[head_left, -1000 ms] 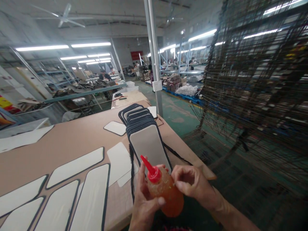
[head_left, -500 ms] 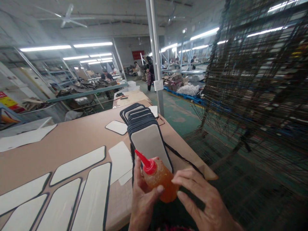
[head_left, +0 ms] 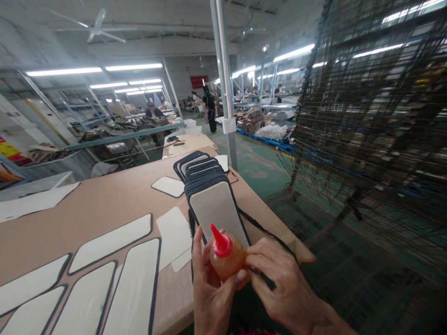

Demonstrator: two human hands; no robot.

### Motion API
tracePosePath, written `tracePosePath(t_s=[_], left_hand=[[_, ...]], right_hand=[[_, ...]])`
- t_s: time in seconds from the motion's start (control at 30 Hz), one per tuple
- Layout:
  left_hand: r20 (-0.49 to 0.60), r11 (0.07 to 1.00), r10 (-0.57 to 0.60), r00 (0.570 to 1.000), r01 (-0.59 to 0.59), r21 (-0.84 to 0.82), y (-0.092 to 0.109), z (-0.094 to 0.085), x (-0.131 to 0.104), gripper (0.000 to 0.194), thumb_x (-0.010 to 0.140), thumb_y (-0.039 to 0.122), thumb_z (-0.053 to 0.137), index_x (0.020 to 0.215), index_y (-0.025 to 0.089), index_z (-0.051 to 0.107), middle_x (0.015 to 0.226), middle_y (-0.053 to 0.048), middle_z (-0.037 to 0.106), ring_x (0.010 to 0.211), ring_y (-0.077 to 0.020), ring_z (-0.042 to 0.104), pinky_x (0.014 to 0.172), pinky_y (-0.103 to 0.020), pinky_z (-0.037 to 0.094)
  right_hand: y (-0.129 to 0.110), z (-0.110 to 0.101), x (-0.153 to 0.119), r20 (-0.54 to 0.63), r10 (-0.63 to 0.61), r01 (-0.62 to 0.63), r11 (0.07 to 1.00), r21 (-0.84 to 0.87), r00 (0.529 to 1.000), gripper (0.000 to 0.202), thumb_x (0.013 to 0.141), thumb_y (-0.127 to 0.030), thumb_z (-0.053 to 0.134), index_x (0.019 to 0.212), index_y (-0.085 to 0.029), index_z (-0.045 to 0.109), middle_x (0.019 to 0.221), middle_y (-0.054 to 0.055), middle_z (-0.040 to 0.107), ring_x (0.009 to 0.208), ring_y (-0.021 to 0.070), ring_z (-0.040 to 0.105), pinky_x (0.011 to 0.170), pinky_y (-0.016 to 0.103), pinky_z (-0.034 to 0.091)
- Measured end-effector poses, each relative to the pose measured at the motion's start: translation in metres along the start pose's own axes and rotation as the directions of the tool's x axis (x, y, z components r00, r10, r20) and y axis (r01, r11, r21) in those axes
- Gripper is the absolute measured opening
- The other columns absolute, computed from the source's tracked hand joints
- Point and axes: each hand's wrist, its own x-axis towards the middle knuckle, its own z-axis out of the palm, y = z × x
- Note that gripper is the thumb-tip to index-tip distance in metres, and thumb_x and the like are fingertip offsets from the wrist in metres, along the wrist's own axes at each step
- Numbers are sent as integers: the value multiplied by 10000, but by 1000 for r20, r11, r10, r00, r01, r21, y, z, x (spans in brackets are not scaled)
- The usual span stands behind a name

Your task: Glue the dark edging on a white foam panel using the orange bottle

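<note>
a small orange bottle (head_left: 228,263) with a red pointed cap (head_left: 220,242) is held upright over the near edge of the worktop (head_left: 104,200), close to the body, its tip tilted slightly to the left. the left hand (head_left: 209,293) is wrapped round the bottle from the left, with its fingers (head_left: 197,251) raised behind it and the thumb pressed across the front of the bottle. the right hand (head_left: 282,284) is laid against the bottle's right side, its fingers (head_left: 258,260) curled and pressed on the bottle, and a thin black cord (head_left: 258,225) seems to be caught under them, though the pinch itself cannot be made out. the cord is seen running back along the worktop's right edge. just behind the bottle a stack of grey panels edged in black (head_left: 213,195) is fanned away from the viewer. to the left, flat white panels with dark edging (head_left: 132,279) are laid side by side on the brown worktop, and smaller white pieces (head_left: 173,232) lie between them and the stack. a dark wire rack (head_left: 370,116) stands to the right on the green floor (head_left: 272,181). other people are seen far off at other benches.
</note>
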Motion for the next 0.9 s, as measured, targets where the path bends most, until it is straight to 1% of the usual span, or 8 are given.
tracePosePath(t_s=[0.1, 0.17, 0.3, 0.4, 0.5, 0.6, 0.73, 0.9], left_hand=[[42, 1000, -2, 999, 2, 16, -3, -7, 3, 1066, 558, 192, 819, 1409, 353, 198, 1254, -69, 555, 1060, -216, 595, 803, -222, 534], [75, 999, 16, 997, -19, 34, -4, -11, 6, 1063, 579, 183, 806, 1421, 327, 174, 1234, -83, 572, 1041, -224, 606, 798, -228, 539], [53, 999, 22, 998, -24, 32, -3, -17, 9, 1045, 576, 186, 807, 1417, 294, 197, 1220, -102, 583, 1049, -245, 601, 795, -238, 545], [54, 999, -17, 998, 19, -28, -4, -23, 8, 1069, 554, 218, 821, 1417, 277, 193, 1224, -132, 575, 1059, -283, 591, 779, -291, 560], [92, 996, -24, 996, 31, -84, -4, -27, 7, 1085, 547, 245, 829, 1415, 290, 179, 1221, -139, 574, 1077, -299, 579, 793, -335, 558], [106, 990, -48, 993, 61, -126, 1, -24, 5, 1117, 510, 241, 850, 1404, 325, 186, 1223, -121, 576, 1094, -291, 569, 821, -339, 546], [84, 985, -84, 993, 96, -146, 11, -15, 1, 1146, 464, 228, 867, 1395, 345, 210, 1208, -100, 585, 1039, -267, 601, 791, -299, 548], [79, 988, -80, 994, 89, -128, 13, -15, -1, 1122, 478, 240, 862, 1393, 336, 220, 1197, -94, 587, 1024, -261, 606, 806, -310, 542]], right_hand=[[-2, 4, 2, 7, 16, -16, 1000, 2, 1000, 164, 651, -7, 456, 683, -158, 512, 679, 23, 559, 668, 146, 490, 603, 275, 393], [-1, 7, 2, -30, -7, 6, 1000, -23, 1000, 160, 641, -10, 450, 668, -162, 492, 665, 20, 548, 657, 144, 479, 600, 274, 389], [10, -1, 7, -163, -54, 27, 986, -164, 985, 162, 693, -14, 456, 675, -171, 491, 663, 20, 541, 659, 143, 477, 607, 268, 395], [15, -18, 14, -247, 32, -88, 972, -219, 968, 132, 761, -54, 502, 715, -176, 525, 705, 14, 557, 679, 132, 508, 644, 253, 419], [7, -26, 17, -85, 149, -149, 989, 3, 985, 111, 821, -100, 531, 759, -184, 570, 776, 5, 592, 730, 110, 555, 676, 211, 443], [-7, -18, 14, 32, 100, -104, 982, 155, 994, 139, 848, -80, 505, 811, -182, 591, 815, 14, 604, 782, 111, 561, 699, 203, 456], [-13, -5, 8, 0, -16, 16, 998, 57, 1000, 168, 836, -38, 493, 905, -161, 585, 869, 49, 603, 817, 144, 534, 732, 265, 449], [-17, 3, 7, -38, -116, 110, 985, -131, 993, 189, 797, 8, 448, 811, -149, 552, 782, 45, 587, 739, 157, 491, 685, 307, 388]])
